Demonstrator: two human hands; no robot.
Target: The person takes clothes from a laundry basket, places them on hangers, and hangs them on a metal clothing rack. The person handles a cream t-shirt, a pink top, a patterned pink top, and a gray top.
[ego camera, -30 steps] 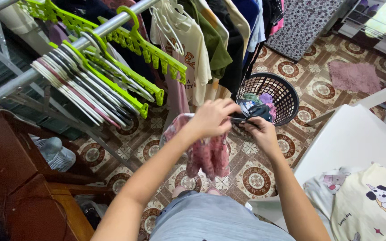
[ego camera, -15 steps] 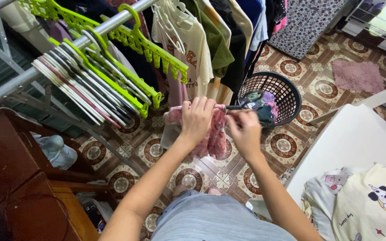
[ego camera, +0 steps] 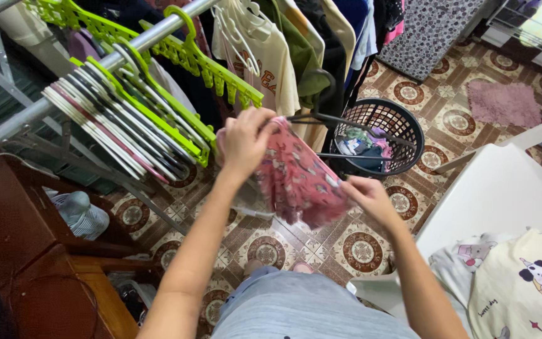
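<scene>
I hold a small pink patterned garment (ego camera: 299, 179) on a dark hanger (ego camera: 337, 122) in front of me. My left hand (ego camera: 243, 141) grips the garment's top edge, near the hanger. My right hand (ego camera: 366, 196) pinches its lower right edge and pulls it sideways. The hanger's hook rises just in front of the shirts on the rail. Behind the garment stands a black laundry basket (ego camera: 403, 129) with several clothes in it.
A metal rail (ego camera: 95, 69) carries empty green and pale hangers (ego camera: 133, 107) on the left and hung shirts (ego camera: 277, 56) at the centre. A white plastic chair (ego camera: 497, 194) with printed clothes (ego camera: 522, 282) stands right. Wooden furniture (ego camera: 39, 263) sits lower left. A pink mat (ego camera: 503, 103) lies far right.
The garment has been lifted and spread out on the hanger. My left hand rose and moved left; my right hand dropped to the lower edge.
</scene>
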